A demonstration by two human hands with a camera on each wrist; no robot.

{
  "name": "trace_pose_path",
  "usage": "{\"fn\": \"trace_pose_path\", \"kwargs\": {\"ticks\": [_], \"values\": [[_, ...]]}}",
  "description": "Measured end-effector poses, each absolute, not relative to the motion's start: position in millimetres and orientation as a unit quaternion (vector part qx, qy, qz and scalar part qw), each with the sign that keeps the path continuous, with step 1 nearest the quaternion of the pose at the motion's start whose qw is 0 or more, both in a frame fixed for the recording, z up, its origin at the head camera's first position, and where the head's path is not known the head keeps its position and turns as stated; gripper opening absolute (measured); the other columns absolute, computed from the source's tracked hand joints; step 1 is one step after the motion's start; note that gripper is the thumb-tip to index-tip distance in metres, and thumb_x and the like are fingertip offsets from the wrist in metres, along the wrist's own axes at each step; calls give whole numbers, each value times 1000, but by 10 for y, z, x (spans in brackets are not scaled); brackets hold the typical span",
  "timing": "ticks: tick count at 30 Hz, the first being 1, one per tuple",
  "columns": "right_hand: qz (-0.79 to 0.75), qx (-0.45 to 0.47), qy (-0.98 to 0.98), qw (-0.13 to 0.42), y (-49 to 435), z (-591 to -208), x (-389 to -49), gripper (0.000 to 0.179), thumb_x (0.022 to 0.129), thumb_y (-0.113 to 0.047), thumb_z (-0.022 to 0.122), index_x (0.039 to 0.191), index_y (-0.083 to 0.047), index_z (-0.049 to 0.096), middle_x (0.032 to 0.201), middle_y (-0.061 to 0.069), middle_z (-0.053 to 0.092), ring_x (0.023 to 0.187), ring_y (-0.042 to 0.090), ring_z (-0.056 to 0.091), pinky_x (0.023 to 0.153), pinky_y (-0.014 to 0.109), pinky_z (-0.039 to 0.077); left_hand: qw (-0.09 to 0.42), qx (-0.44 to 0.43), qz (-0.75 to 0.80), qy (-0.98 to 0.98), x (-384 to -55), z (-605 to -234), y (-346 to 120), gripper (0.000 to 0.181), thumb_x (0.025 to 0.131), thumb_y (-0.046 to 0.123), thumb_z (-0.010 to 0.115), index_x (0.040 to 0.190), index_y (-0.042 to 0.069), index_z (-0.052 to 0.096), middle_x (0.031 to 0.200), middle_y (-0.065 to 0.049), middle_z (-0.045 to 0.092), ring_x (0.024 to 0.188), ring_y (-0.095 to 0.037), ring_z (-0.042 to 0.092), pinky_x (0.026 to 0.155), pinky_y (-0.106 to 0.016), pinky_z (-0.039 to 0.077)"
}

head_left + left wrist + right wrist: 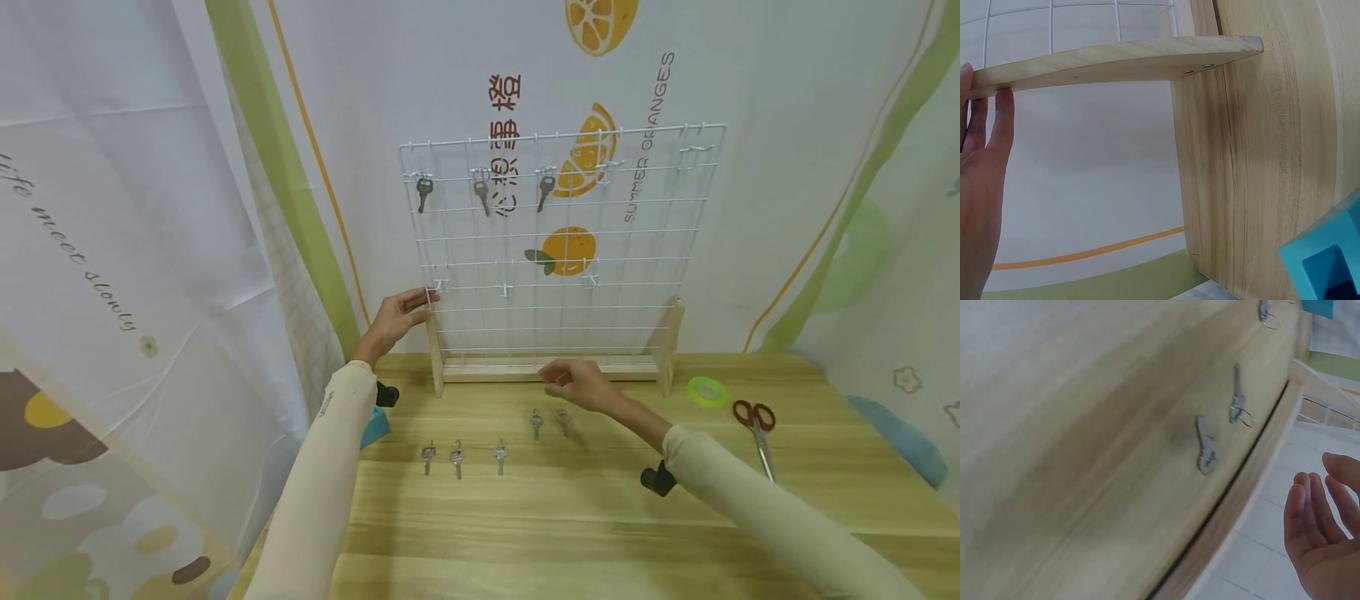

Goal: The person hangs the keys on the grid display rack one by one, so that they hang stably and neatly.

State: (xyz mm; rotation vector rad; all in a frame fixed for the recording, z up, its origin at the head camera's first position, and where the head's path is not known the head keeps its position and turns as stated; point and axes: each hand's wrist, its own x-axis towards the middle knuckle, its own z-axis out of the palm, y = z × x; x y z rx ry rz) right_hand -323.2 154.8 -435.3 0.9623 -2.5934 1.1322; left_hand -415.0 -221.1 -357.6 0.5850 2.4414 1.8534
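Your cream sleeves (318, 483) were nearest, extended over the wood-grain tabletop (525, 533). Your left grip (396, 323) pinched the left wooden upright (1104, 65) of the white wire grid rack (487, 238), thumb on one face, fingers on the other. Your right grip (581, 385) was loosely spread, thumb apart from bent fingers, near the rack's wooden crossbar (495, 373). Five metal keys lay on the tabletop: three front keys (500, 457) nearer you and two rear keys (536, 423) near that hand. Three hanging keys (424, 192) were on the rack's upper hooks. Red-handled scissors (763, 446) lay to the right; a blue box (377, 427) sat partly behind your left arm.
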Motion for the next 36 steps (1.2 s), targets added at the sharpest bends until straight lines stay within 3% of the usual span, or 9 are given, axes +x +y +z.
{"fn": "trace_pose_path", "kwargs": {"ticks": [9,22,36], "values": [[362,304,-879,60,1499,-4522,-3220,28,91,1,76,117,8,71,101,18,75,87,29,74,76,34,65,16,194,615,764,-4133,-3565,-2204,48,105,-3,58,152,-4,48,152,-23,52,147,-35,43,119,-49,42],[373,292,-878,64,1419,-4712,-3173,23,91,5,75,112,15,72,102,24,75,88,34,75,75,34,66,16,184,621,762,-4142,-3590,-2205,47,105,-2,59,151,-2,51,151,-21,54,145,-31,46,113,-36,49],[357,189,-915,12,1256,-4791,-3154,18,92,-3,76,106,8,75,96,15,76,89,27,73,76,35,65,13,178,622,762,-4129,-3591,-2189,46,105,-2,58,150,-1,53,151,-20,55,145,-29,46,112,-33,50]]}}
